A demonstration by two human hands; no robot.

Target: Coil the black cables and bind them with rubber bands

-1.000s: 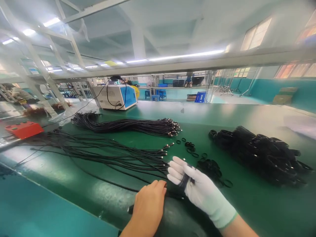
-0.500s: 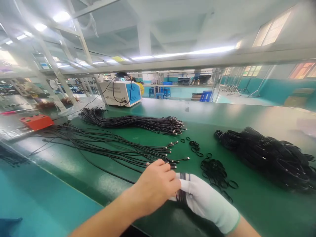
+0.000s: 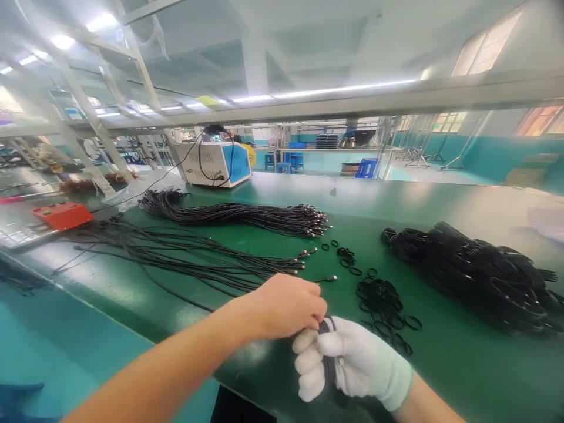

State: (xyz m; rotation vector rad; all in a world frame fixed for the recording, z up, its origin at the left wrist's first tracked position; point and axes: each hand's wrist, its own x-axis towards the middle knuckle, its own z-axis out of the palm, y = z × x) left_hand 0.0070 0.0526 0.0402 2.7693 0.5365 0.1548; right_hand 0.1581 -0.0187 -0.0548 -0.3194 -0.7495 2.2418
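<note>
My right hand (image 3: 348, 361), in a white glove, is closed around a small coil of black cable (image 3: 326, 341) near the table's front edge. My bare left hand (image 3: 288, 305) reaches across and pinches the top of that coil, its fingers closed on it. Just beyond my left hand, loose black cables (image 3: 189, 258) lie spread over the green table (image 3: 273, 194), their plug ends pointing right. Small black rubber bands (image 3: 381, 299) lie scattered to the right of my hands.
A tied bundle of long cables (image 3: 238, 214) lies farther back. A heap of coiled cables (image 3: 476, 273) fills the right side. A white and blue machine (image 3: 214, 164) stands at the back left, an orange box (image 3: 64, 214) at the far left.
My left hand has risen from the table edge and crossed over onto the coil. My right hand has closed from a flat hold into a fist and drawn nearer.
</note>
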